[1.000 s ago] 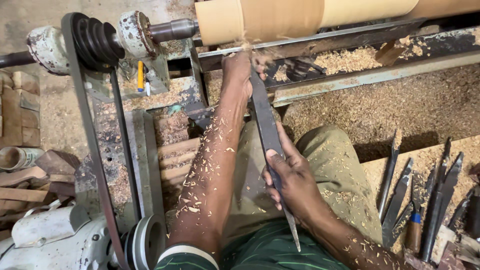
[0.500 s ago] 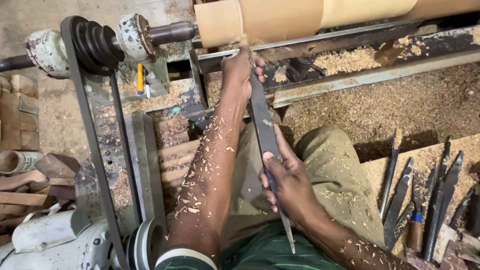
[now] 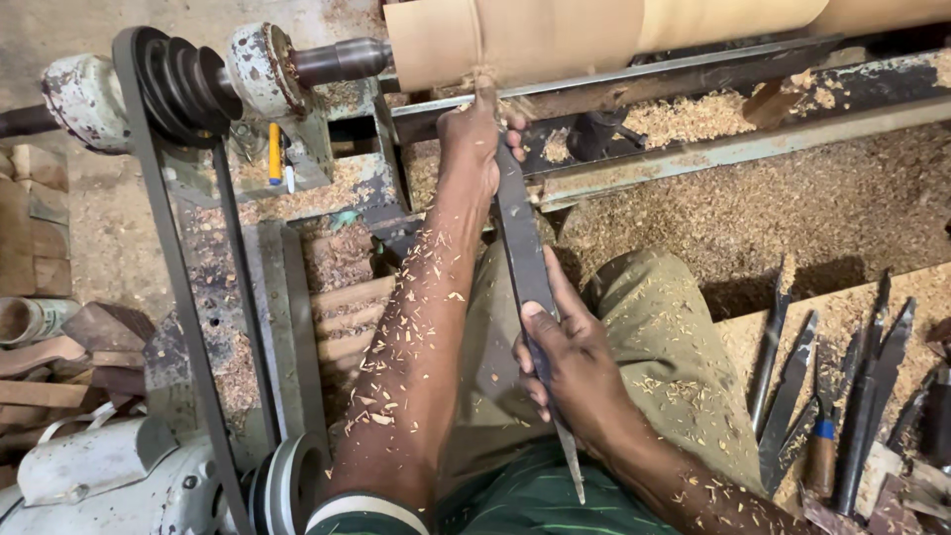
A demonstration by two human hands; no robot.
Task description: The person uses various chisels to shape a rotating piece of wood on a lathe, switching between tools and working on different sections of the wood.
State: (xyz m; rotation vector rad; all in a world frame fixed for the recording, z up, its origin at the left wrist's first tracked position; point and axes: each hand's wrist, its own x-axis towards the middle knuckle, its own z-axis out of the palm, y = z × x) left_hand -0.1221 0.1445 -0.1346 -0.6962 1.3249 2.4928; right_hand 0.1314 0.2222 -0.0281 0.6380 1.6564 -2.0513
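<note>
Pressing a long chisel (image 3: 525, 258) against the wooden cylinder (image 3: 555, 35), sawdust (image 3: 832, 198) everywhere

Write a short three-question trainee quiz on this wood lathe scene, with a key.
1. True or false: the left hand steadies the long chisel close to the wooden cylinder.
2. Which hand grips the chisel's rear end? A) left B) right
3. Fill in: the spare chisels lie to the person's ____.

Key: 1 true. 2 B. 3 right, on a sawdust-strewn board beside the knee.
</note>
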